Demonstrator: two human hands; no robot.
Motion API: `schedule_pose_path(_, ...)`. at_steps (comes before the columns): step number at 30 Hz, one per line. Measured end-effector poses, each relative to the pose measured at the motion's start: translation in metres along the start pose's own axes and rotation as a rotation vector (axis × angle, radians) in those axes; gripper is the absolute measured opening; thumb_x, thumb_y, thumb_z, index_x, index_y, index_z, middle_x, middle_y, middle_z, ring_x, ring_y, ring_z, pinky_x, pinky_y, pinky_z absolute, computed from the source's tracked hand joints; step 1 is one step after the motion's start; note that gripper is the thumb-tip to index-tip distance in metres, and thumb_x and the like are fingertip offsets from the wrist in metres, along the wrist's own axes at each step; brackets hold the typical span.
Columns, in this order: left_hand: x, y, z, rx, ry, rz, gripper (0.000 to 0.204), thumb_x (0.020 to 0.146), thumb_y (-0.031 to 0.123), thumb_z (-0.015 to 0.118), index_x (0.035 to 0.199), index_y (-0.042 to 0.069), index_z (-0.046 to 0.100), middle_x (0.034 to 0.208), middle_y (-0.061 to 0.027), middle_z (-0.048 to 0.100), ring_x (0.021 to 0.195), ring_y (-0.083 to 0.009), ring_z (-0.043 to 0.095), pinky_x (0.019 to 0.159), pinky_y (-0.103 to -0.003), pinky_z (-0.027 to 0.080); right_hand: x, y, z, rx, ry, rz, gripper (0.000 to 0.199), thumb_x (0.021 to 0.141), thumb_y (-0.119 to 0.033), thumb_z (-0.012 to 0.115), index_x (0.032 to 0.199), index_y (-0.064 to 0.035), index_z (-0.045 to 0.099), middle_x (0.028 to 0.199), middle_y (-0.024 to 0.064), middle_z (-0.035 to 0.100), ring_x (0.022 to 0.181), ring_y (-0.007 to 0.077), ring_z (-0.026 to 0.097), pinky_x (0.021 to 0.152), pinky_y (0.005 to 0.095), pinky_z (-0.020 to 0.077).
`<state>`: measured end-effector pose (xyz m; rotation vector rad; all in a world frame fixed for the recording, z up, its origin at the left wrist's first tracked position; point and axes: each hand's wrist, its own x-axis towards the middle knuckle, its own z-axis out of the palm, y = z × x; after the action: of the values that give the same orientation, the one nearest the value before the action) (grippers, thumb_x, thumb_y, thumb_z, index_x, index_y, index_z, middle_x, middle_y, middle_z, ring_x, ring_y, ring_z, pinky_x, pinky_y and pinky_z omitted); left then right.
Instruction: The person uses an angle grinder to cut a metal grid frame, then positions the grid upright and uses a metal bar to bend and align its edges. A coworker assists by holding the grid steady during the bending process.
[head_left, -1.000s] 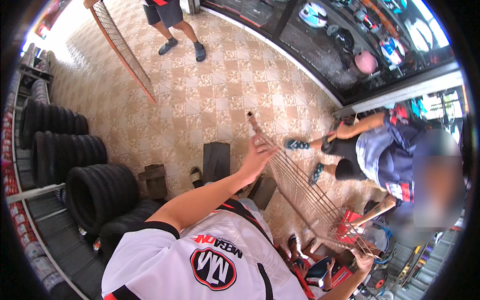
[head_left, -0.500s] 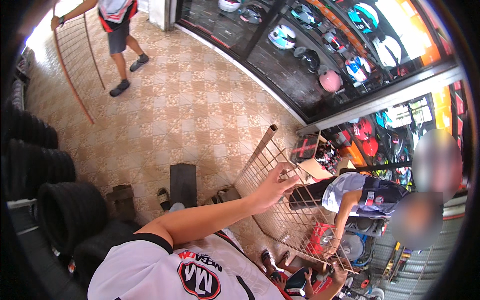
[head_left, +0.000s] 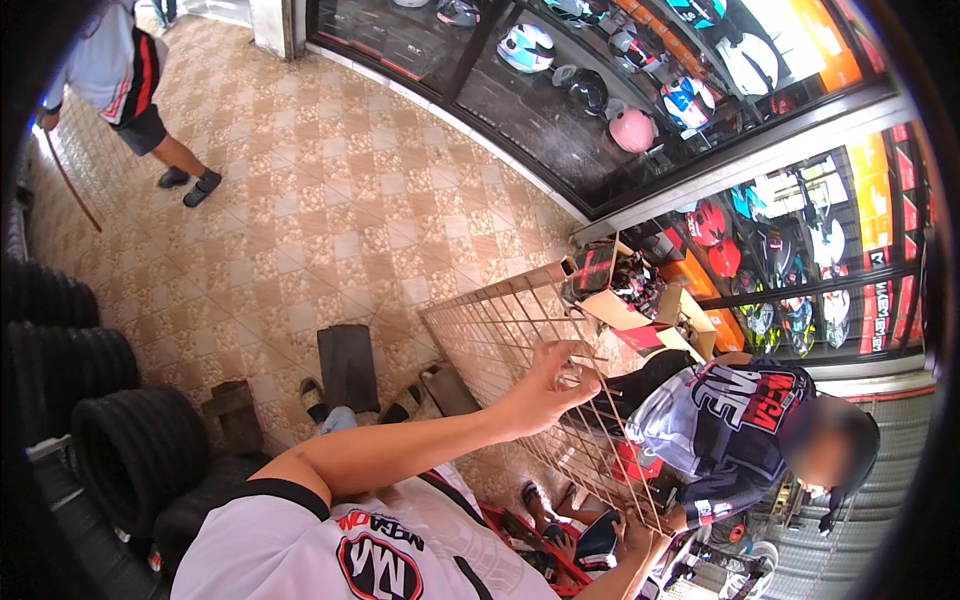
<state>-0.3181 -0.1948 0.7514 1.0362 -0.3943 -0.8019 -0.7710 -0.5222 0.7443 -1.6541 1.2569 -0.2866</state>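
Observation:
A wire grid panel (head_left: 500, 320) with a brown, rusty-looking frame slants in front of me. My left hand (head_left: 556, 392) reaches across from the left, its fingers curled around the panel's edge wires. Lower down, my right hand (head_left: 637, 545) grips the panel near its bottom corner. Beside that corner is a hand (head_left: 678, 519) of a co-worker (head_left: 715, 430) in a grey and dark jersey; whether it touches the panel I cannot tell. Behind the grid, part of a seated person (head_left: 590, 540) shows.
Stacked black tyres (head_left: 140, 450) line the left. A dark mat (head_left: 347, 368) lies on the tiled floor by my feet. Helmets fill a glass showcase (head_left: 600, 110) at the far right, with open cardboard boxes (head_left: 620, 308) below. Another person (head_left: 125, 85) walks at the far left, holding a rod-like piece.
The panel's far end has swung leftward and its top has tipped lower. The co-worker on the right has turned and leans in closer. The far person has moved left with their grid, now mostly out of view.

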Motion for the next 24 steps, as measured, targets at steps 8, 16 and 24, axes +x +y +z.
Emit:
schedule_pose_path(8,0.003,0.024,-0.030,0.114,0.242,-0.018,0.054,0.099,0.027,0.073,0.141,0.005,0.048,0.126,-0.0125,0.055,0.117,-0.0230,0.063,0.088,-0.033,0.055,0.043,0.056,-0.037,-0.095,-0.074,-0.027,0.035,0.087,-0.007,0.082,0.117,-0.0041,0.063,0.111,0.0110,0.070,0.101,0.0220,0.066,0.081,0.0373,0.0600)
schedule_pose_path(16,0.034,0.066,-0.079,0.541,0.555,0.739,0.044,0.098,0.015,0.072,0.138,0.006,0.056,0.129,-0.0100,0.065,0.110,-0.0189,0.064,0.093,-0.034,0.051,0.026,0.067,-0.025,-0.003,0.010,0.049,0.039,0.087,-0.017,0.085,0.118,-0.0028,0.066,0.109,0.0051,0.071,0.099,0.0178,0.063,0.089,0.0331,0.0520)
schedule_pose_path(24,0.041,0.083,-0.080,0.221,0.389,0.455,0.033,0.095,0.012,0.076,0.126,0.006,0.069,0.118,-0.0066,0.071,0.106,-0.0137,0.066,0.097,-0.033,0.051,0.034,0.058,-0.020,0.056,-0.048,-0.033,0.045,0.088,-0.003,0.081,0.127,-0.0103,0.059,0.121,0.0133,0.070,0.109,0.0291,0.067,0.077,0.0521,0.0644)
